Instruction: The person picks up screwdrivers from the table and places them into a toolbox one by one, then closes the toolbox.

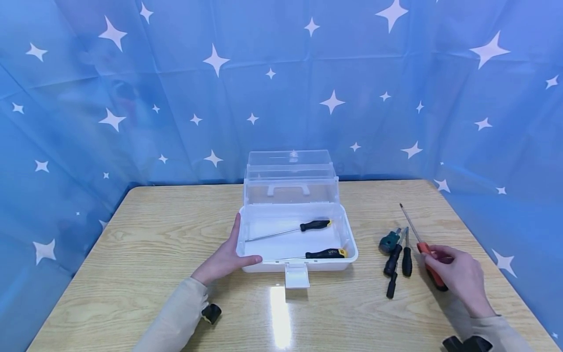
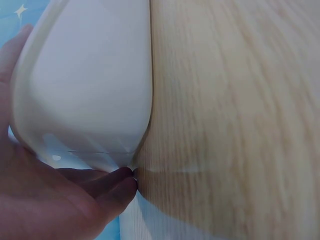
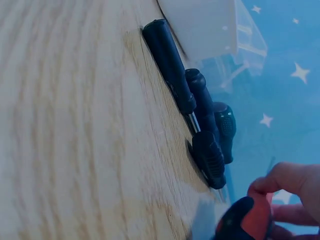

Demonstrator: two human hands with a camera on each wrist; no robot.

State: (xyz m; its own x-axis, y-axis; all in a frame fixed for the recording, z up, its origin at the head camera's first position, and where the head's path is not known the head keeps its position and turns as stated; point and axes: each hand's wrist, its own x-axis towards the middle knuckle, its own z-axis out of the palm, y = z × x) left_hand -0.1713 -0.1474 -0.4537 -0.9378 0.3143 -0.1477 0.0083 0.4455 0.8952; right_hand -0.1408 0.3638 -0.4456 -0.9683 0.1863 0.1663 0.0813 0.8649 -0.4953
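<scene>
A white toolbox (image 1: pixel 264 268) stands with its clear lid (image 1: pixel 290 190) raised. Inside lie two black-and-yellow screwdrivers, one across the middle (image 1: pixel 314 225) and one along the front wall (image 1: pixel 326 253). My left hand (image 1: pixel 226 256) holds the box at its front left corner, thumb over the front rim; in the left wrist view its fingers (image 2: pixel 117 192) bend around the box's end. On the right, my right hand (image 1: pixel 462 276) pinches the handle of a red-and-black screwdriver (image 1: pixel 433 274), its shaft pointing away and left. The right wrist view shows the handle's butt (image 3: pixel 250 217) in the fingers.
Left of the right hand lies a group of screwdrivers: a stubby green one (image 1: pixel 389 242), and black-handled ones (image 1: pixel 406 261), (image 3: pixel 167 65) close together. The toolbox's front latch (image 1: pixel 297 276) hangs out over the wooden table (image 1: pixel 167 234). A blue star-patterned curtain (image 1: pixel 272 107) surrounds the table's back and sides.
</scene>
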